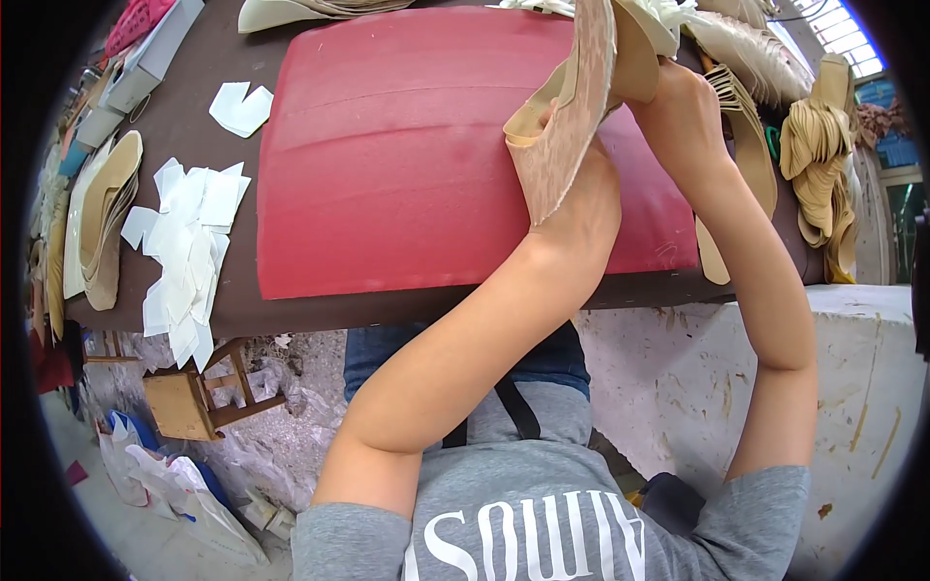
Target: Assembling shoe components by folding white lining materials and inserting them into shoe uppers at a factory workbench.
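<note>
Raised over the red mat (387,194) is a curved tan leather-like piece (557,160), with a rough, mottled underside and a smooth beige inner face. It looks like a shoe upper. My left hand (599,160) is wrapped round it from behind; most of its fingers are hidden, with a fingertip showing at the piece's left opening. At the piece's right edge, my right hand (680,108) is closed on it, knuckles up, fingertips out of sight.
White cut pieces (194,232) overlap at the table's left, some over its front edge. Beige stacked pieces (111,223) lie farther left. More tan bundles (816,165) line the right side. A wooden stool (184,405) stands below left, a white block (852,387) at right.
</note>
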`<state>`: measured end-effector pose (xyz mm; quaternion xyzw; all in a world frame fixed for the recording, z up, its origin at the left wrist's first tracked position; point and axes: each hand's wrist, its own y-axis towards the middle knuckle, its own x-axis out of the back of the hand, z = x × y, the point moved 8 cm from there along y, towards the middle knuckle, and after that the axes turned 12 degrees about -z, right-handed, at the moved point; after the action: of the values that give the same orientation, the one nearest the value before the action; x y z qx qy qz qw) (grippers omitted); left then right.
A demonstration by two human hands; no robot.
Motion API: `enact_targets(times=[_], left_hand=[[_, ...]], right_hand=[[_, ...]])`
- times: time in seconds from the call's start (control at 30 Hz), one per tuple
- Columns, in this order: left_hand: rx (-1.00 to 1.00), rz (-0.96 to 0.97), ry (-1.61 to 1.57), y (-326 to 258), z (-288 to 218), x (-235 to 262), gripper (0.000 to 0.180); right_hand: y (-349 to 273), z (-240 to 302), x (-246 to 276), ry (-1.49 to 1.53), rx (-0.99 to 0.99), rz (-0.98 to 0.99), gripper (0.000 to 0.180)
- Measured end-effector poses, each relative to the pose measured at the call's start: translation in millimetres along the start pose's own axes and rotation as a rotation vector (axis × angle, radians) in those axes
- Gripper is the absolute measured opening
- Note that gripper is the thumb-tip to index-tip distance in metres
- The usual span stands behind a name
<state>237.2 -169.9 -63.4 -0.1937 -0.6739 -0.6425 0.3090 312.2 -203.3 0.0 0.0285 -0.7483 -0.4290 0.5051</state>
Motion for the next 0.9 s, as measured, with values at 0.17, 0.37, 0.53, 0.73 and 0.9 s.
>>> enact_targets(times=[0.17,0.37,0.53,0.73,0.9], left_hand=[[0.095,-0.033,-0.204,2,6,-9,0.032],[0.268,-0.132,-0.573,11,22,-16,0.030],[0.086,-0.090,-0.315,26,19,-9,0.018],[-0.340,0.155,0.047,53,12,-4,0.008],[-0.588,0.118,0.261,28,4,20,0.009]], right_hand=[[0,-1,-3,0.004,0.022,-0.003,0.011],[0,-6,-7,0.047,-0.020,-0.014,0.013],[4,-12,-7,0.130,-0.085,0.016,0.017],[-2,-59,-11,0.120,-0.451,0.102,0.030],[-27,-38,-5,0.449,-0.440,-0.207,0.032]])
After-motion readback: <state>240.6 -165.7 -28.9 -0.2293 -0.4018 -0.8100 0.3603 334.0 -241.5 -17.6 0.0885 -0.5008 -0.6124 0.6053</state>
